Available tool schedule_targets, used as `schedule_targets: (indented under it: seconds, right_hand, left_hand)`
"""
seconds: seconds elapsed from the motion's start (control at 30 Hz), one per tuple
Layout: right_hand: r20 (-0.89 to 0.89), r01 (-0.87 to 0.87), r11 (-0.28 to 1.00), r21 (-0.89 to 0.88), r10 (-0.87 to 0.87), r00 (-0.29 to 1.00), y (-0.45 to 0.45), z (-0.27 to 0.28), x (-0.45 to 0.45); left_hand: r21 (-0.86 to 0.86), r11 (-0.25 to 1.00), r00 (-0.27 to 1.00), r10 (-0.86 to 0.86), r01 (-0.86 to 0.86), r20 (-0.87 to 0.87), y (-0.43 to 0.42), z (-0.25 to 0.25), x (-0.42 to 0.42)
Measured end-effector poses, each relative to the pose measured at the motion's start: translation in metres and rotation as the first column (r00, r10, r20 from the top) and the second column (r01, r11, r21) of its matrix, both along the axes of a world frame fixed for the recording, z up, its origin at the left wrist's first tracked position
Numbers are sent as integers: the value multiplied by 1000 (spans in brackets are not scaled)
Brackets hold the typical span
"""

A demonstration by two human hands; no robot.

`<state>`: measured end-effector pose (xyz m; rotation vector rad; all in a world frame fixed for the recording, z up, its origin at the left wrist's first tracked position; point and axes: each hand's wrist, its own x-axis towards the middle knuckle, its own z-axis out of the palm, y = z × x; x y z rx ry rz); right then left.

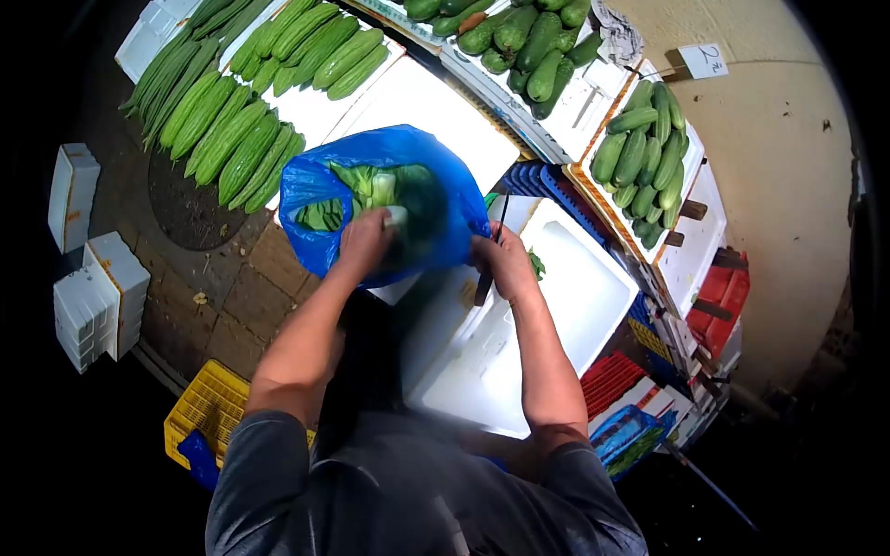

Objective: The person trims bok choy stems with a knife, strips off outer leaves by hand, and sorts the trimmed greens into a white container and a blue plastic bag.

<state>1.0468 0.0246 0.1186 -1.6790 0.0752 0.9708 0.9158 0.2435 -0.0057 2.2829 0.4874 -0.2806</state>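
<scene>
A blue plastic bag (445, 176) hangs open at the middle of the view, with leafy green vegetables (375, 183) inside. My left hand (369, 243) is in the bag's mouth, its fingers closed at a pale vegetable stem. My right hand (503, 261) grips the bag's right edge and also holds a knife (483, 285), whose thin blade points up and whose dark handle points down. Below the bag is a white foam box (565, 287), with a bit of green leaf near my right hand.
Bitter melons (246, 153) lie at the upper left, and green gourds (542, 46) at the top. Cucumbers (649, 153) fill a tray at right. A yellow crate (209, 408) stands at lower left, near white foam boxes (102, 301). A price card (703, 61) is at upper right.
</scene>
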Motion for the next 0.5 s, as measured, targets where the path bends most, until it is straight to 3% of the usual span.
schedule_targets:
  seconds: [0.07, 0.2, 0.3, 0.4, 0.5]
  right_hand:
    - [6, -15, 1000, -1, 15, 1000, 4, 2, 3]
    - [-32, -19, 1000, -15, 19, 999, 3, 7, 2]
    - [-23, -19, 1000, -19, 19, 1000, -1, 0, 5]
    - [33, -45, 998, -49, 47, 998, -2, -12, 7]
    - [-19, -50, 998, -29, 50, 999, -7, -13, 8]
  left_hand:
    - [33, 984, 942, 155, -173, 298, -1, 1, 14]
    - [16, 995, 993, 102, -103, 67, -24, -27, 15]
    - [22, 994, 994, 107, -107, 20, -28, -21, 11]
    - [6, 999, 979, 47, -49, 198, -11, -67, -1]
    - [35, 996, 984, 71, -78, 163, -19, -52, 4]
